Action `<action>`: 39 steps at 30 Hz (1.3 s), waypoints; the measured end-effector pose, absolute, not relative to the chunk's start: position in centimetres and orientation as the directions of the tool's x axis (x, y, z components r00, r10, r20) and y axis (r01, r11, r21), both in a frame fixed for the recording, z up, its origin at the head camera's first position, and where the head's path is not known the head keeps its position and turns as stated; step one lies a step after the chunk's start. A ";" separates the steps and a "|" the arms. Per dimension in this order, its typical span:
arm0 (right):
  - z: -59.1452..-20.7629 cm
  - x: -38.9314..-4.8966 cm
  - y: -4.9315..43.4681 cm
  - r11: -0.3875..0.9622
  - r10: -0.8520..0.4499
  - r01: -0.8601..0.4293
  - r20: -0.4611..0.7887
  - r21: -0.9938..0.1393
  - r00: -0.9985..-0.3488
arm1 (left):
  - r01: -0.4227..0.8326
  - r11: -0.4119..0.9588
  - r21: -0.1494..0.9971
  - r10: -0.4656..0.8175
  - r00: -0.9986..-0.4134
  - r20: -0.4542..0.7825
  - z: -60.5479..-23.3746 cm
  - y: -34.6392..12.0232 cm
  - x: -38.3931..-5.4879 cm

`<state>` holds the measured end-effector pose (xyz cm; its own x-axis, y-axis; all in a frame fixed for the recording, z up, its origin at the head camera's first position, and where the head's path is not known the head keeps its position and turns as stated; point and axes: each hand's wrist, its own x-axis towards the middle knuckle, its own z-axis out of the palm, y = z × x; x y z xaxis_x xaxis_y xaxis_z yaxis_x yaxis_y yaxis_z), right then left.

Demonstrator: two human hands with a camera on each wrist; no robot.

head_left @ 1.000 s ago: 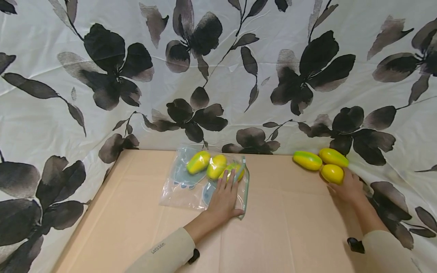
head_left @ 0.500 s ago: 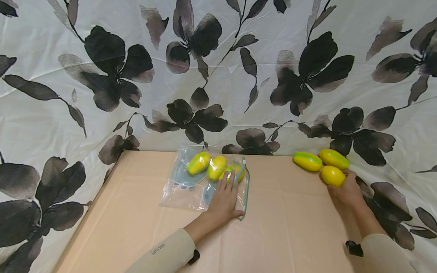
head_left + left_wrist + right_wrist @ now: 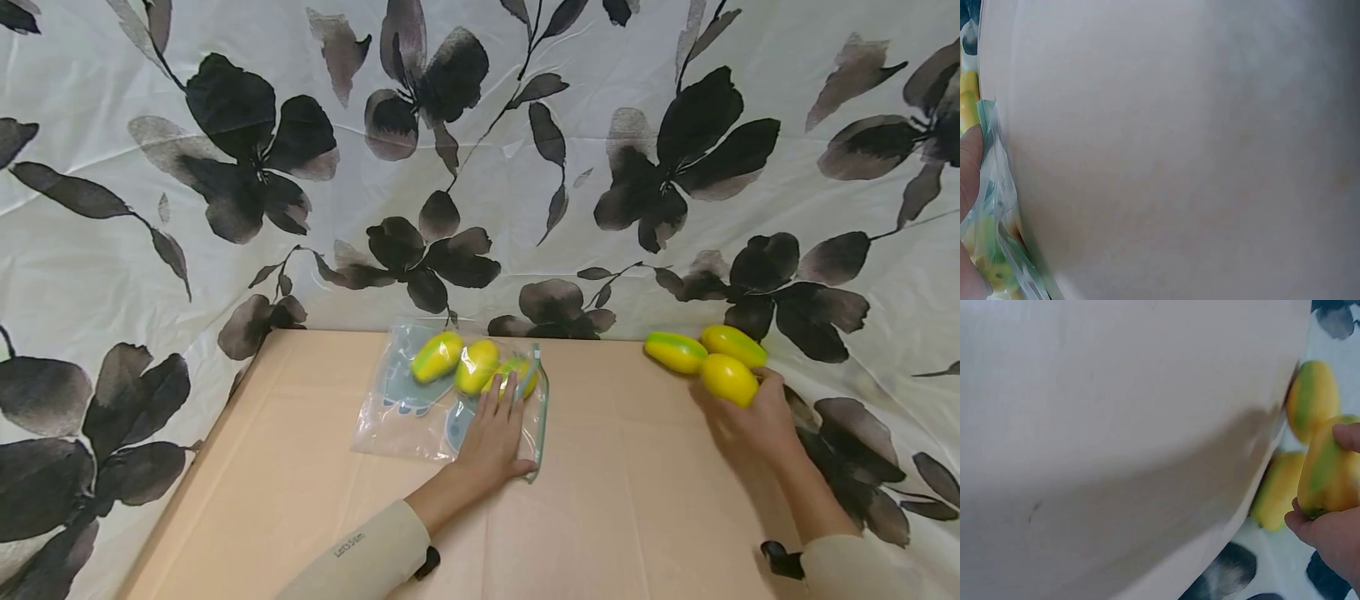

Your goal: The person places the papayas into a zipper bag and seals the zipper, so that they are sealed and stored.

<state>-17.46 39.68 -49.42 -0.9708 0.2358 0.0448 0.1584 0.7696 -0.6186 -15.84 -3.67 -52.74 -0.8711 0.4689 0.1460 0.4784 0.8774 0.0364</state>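
Note:
At the right rear corner of the cardboard, my right hand point(image 3: 767, 423) grips a yellow-green mango point(image 3: 727, 382) between thumb and fingers. The right wrist view shows the thumb point(image 3: 1349, 436) over this mango and fingers under its end. Two more mangoes, one on the left point(image 3: 675, 352) and one behind point(image 3: 733, 345), lie close by. My left hand point(image 3: 486, 437) rests with straight fingers on a clear zip bag point(image 3: 408, 432) printed in blue. Inside it are three mangoes point(image 3: 437, 357), the rightmost partly covered by my fingertips. The left wrist view catches only the thumb and the bag's green-edged side point(image 3: 988, 119).
Both hands work over a tan cardboard sheet point(image 3: 600, 500). White cloth with dark flowers point(image 3: 540, 192) rises behind it and spreads at both sides. Bare cardboard separates the bag from the loose mangoes.
My right hand has closed round the nearest mango and raised it slightly, tilting it toward the other two. My left hand and the bag have stayed put.

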 end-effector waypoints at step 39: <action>-49.7 -20.7 21.8 0.736 -0.366 -0.281 -0.013 -0.616 -0.931 | 0.479 0.875 0.067 0.463 -0.870 0.168 -53.0 -3.7 -15.9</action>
<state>-20.68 21.79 -49.74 -0.9307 -0.3656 -0.0131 -0.2805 0.7362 -0.6159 -15.87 -3.74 -53.00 -0.8702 0.4631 0.1681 0.4788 0.8754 0.0671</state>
